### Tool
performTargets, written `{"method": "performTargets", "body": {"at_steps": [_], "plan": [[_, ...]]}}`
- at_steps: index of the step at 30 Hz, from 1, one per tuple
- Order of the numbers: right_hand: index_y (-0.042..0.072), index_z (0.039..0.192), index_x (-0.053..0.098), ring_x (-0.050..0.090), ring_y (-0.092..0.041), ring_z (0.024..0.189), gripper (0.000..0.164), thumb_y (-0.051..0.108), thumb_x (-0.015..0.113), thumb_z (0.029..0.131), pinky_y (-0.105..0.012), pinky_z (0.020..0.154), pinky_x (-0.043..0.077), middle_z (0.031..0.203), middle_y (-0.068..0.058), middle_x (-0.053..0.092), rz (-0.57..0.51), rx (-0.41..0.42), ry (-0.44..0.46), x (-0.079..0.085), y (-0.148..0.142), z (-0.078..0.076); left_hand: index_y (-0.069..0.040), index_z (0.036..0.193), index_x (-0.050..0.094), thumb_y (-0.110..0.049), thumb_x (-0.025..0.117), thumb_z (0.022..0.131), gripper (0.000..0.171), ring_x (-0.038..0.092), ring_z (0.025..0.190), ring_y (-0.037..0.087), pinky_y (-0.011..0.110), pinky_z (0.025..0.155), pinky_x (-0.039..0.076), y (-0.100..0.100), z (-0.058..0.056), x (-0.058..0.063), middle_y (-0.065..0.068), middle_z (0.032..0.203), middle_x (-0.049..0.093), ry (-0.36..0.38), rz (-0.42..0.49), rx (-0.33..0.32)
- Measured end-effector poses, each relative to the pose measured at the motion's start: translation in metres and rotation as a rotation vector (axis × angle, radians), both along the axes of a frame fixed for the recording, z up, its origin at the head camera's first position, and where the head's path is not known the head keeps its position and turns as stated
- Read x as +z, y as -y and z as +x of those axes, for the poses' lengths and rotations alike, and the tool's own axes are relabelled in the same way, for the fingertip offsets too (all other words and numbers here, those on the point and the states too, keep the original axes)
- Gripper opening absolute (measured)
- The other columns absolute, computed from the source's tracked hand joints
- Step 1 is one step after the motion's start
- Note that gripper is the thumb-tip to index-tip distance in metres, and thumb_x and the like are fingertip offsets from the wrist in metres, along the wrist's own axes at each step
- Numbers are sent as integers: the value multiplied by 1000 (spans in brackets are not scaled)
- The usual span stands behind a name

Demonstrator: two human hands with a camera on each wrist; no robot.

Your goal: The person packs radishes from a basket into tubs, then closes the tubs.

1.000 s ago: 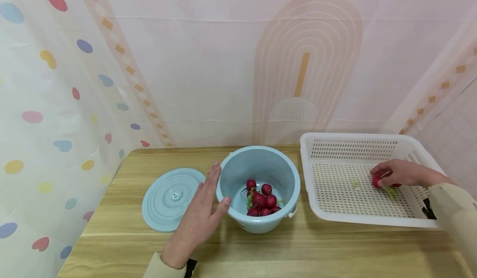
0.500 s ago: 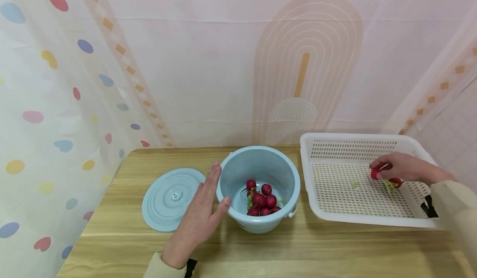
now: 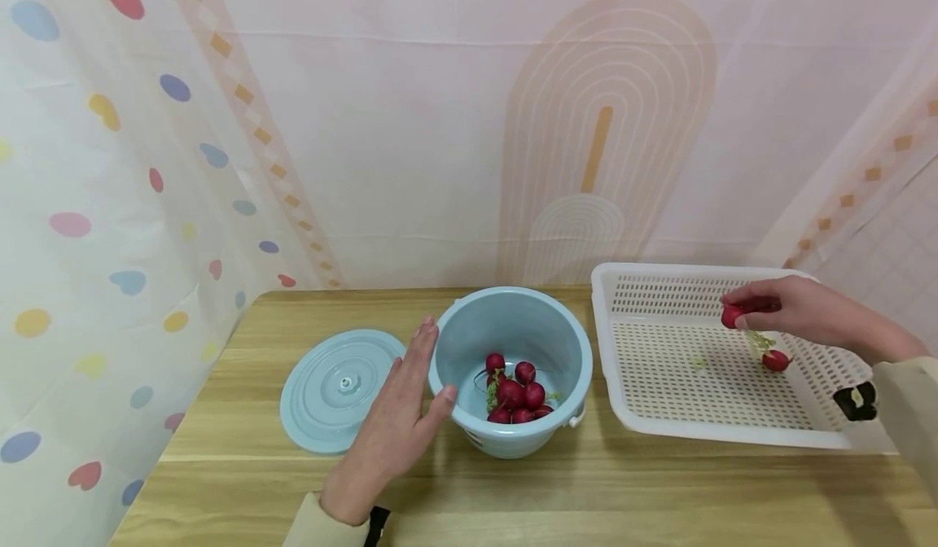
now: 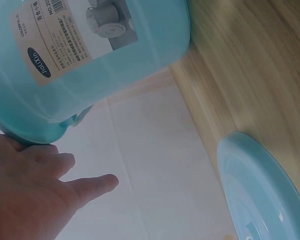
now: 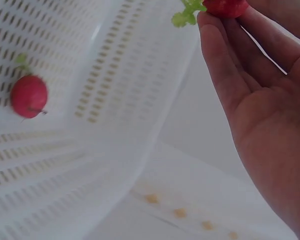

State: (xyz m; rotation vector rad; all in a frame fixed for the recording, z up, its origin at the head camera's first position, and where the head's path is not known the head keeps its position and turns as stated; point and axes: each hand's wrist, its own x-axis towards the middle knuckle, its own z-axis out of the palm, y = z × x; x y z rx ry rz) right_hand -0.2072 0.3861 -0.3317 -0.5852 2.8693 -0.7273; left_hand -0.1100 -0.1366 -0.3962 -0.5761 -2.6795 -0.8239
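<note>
Over the white basket (image 3: 721, 433), my right hand (image 3: 813, 312) pinches a red radish (image 3: 732, 316) with a bit of green leaf, also at the top of the right wrist view. Another radish (image 3: 775, 361) lies on the basket floor below that hand; it shows in the right wrist view too. My left hand (image 3: 392, 417) touches the rim of the light blue bucket (image 3: 513, 445), its fingers mostly straight. Several radishes (image 3: 510, 394) with green leaves lie at the bottom of the bucket. In the left wrist view, the left hand (image 4: 35, 185) meets the bucket's rim.
A round light blue lid (image 3: 340, 392) lies on the wooden table (image 3: 586, 498), left of the bucket and behind the left hand. A patterned curtain (image 3: 410, 124) hangs along the table's back edge. A small green leaf scrap (image 3: 699, 362) lies in the basket.
My right hand has lifted a radish from the basket floor, leaving the other radish in plain sight. The left hand stays at the bucket.
</note>
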Motion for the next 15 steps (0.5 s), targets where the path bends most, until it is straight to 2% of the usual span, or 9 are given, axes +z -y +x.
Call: {"method": "performTargets", "body": {"at_steps": [8, 15], "plan": [[-3, 129, 69, 64, 1, 85, 37, 13, 75, 96, -17, 72, 53, 110, -8, 74, -65, -35, -36, 16, 15, 14, -10, 166, 20, -39, 52, 105, 75, 22, 157, 28, 67, 117, 27, -1, -1, -1, 3, 173, 16, -6, 7, 1], [0, 126, 71, 67, -1, 84, 33, 9, 76, 94, -10, 72, 51, 105, -5, 75, -181, -22, -148, 18, 28, 27, -10, 166, 20, -38, 53, 105, 75, 22, 157, 28, 67, 117, 29, -2, -1, -2, 4, 173, 17, -7, -1, 2]]}}
